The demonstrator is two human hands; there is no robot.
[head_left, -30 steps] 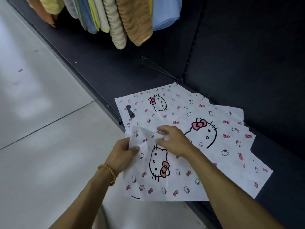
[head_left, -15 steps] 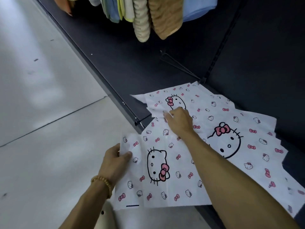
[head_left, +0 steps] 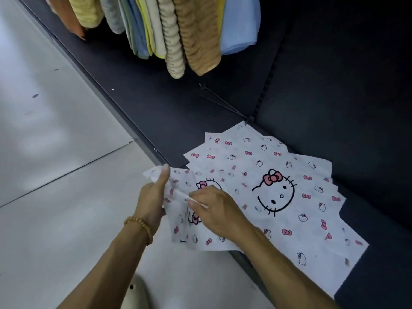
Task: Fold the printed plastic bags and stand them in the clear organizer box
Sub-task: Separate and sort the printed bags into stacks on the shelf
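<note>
Gripping one printed bag [head_left: 189, 221], left hand [head_left: 151, 201] and right hand [head_left: 217, 211] fold it

The top bag [head_left: 189, 219], flat and spread a second ago, is now doubled over on itself, its far part brought toward the person. The right hand [head_left: 219, 214] moves back from the far edge and pinches the fold near the middle; the left hand [head_left: 151, 197] rises, thumb extended against the bag's left edge
</note>
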